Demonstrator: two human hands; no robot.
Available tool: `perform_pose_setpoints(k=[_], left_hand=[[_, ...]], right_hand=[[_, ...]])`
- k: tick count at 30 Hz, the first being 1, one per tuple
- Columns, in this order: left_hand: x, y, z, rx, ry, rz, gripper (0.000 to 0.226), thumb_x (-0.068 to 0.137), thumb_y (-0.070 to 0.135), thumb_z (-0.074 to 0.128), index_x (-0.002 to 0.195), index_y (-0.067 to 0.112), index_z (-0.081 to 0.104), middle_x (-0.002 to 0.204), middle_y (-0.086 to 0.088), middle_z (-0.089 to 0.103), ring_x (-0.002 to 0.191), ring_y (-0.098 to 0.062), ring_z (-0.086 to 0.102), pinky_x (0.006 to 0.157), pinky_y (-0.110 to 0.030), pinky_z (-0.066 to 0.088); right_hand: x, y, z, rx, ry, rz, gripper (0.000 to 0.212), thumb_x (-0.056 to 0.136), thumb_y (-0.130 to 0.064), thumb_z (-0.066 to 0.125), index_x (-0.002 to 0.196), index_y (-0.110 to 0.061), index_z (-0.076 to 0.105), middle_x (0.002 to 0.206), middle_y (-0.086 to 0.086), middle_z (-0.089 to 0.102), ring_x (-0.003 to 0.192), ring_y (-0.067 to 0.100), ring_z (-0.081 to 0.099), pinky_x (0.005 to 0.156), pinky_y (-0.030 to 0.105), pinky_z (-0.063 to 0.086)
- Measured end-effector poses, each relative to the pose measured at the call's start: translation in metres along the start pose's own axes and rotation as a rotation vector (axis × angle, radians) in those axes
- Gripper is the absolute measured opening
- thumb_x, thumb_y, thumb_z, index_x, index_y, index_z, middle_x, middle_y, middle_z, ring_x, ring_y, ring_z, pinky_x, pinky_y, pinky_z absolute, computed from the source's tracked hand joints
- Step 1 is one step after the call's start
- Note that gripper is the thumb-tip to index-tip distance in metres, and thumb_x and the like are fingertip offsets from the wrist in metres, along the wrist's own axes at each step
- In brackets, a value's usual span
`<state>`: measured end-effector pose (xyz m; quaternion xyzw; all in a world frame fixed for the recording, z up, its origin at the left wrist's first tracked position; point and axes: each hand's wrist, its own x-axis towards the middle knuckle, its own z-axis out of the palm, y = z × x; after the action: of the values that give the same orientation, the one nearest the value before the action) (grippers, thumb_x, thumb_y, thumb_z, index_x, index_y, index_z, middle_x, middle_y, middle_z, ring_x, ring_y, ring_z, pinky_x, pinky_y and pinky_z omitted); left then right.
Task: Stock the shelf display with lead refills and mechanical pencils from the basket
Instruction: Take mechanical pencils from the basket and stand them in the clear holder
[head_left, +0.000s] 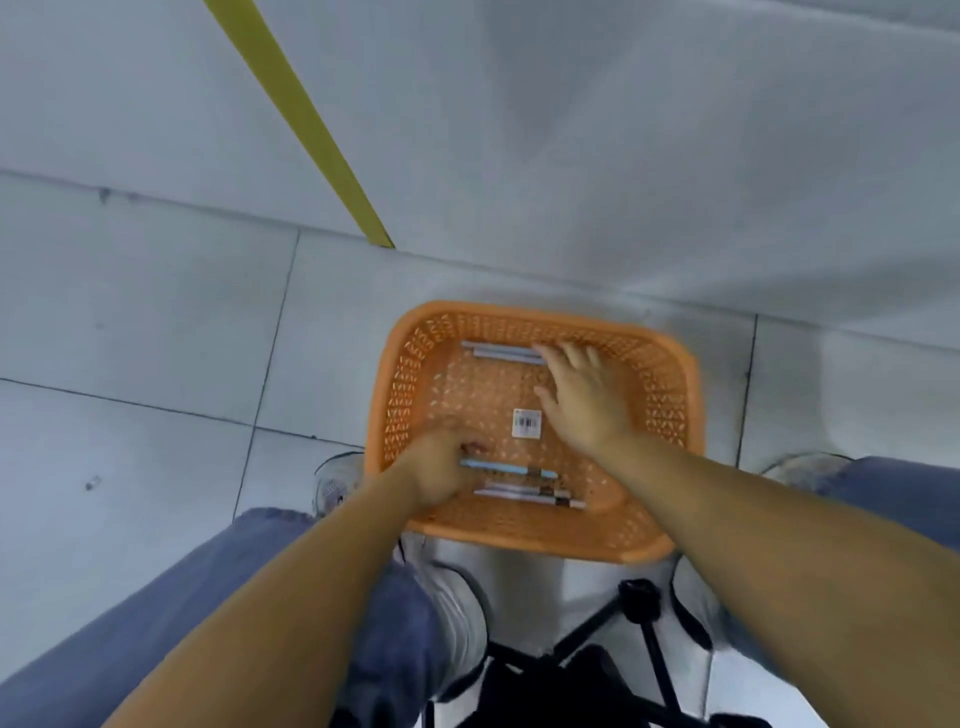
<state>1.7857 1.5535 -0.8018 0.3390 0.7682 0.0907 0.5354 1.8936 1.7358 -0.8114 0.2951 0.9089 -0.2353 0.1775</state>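
— Left hand (441, 467) first: grip curled, fingertips (470, 448) pinching the near end of a light-blue pencil (511, 470) at the front of the basket. Just behind that one, toward the body: two or three more pale pencils (530, 496), lying side by side on the mesh floor.

— And the right hand (584, 402)?

— Spread flat, palm down, fingers (558, 356) reaching onto the end of a second bundle (501, 352) of pale sticks against the far wall. Touching, perhaps; not yet closed around anything. Pencils or lead refills there? Too blurred to tell.

— Around that?

— Orange basket (670, 374), lattice walls, barcode sticker (526, 422) in the middle of the bottom, otherwise nearly bare. Resting on the tiled floor (156, 322) between two shoes, jeans to either side, a black folding frame (644, 613) near the body. No bench here, and no shelf display in sight; only a pale wall with a yellow strip (296, 119).

— Step in hand, then?

— Gathering the last stock out of the basket, by the look of it. Task well along, judging from how little lies inside.

— Next move?

— Closing the right fingers round the far bundle, lifting the front pencil clear without rolling its neighbours, then raising both toward the display. Thin, smooth barrels: likely to slip from a loose pinch.
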Motion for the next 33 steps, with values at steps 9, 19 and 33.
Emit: perform_pose_setpoints(k=[9,19,33], left_hand=[[0.004,0.000,0.010,0.100,-0.034,0.081,0.041,0.086,0.031,0.077,0.125,0.023,0.068,0.125,-0.001,0.068,0.112,-0.017,0.059,0.092,-0.022,0.042],[0.008,0.004,0.029,0.252,0.011,0.152,0.034,0.085,0.029,0.077,0.117,0.025,0.070,0.123,-0.002,0.058,0.120,-0.022,0.050,0.105,-0.036,0.042],[0.017,0.018,0.018,0.605,-0.322,0.202,0.033,0.095,0.032,0.064,0.126,0.019,0.064,0.133,-0.005,0.050,0.117,-0.026,0.053,0.097,-0.040,0.045]], right_hand=[[0.002,0.012,0.013,0.024,0.006,0.053,0.024,0.088,-0.033,0.066,0.104,-0.019,0.054,0.108,0.005,0.051,0.102,0.027,0.047,0.079,0.037,0.038],[-0.045,0.042,0.000,0.367,-0.245,0.265,0.021,0.099,-0.025,0.052,0.111,-0.009,0.058,0.098,0.012,0.062,0.080,0.028,0.056,0.066,0.035,0.040],[-0.057,0.046,0.003,0.538,-0.336,0.321,0.007,0.102,-0.023,0.047,0.100,-0.017,0.051,0.077,-0.002,0.049,0.068,0.015,0.048,0.054,0.027,0.036]])
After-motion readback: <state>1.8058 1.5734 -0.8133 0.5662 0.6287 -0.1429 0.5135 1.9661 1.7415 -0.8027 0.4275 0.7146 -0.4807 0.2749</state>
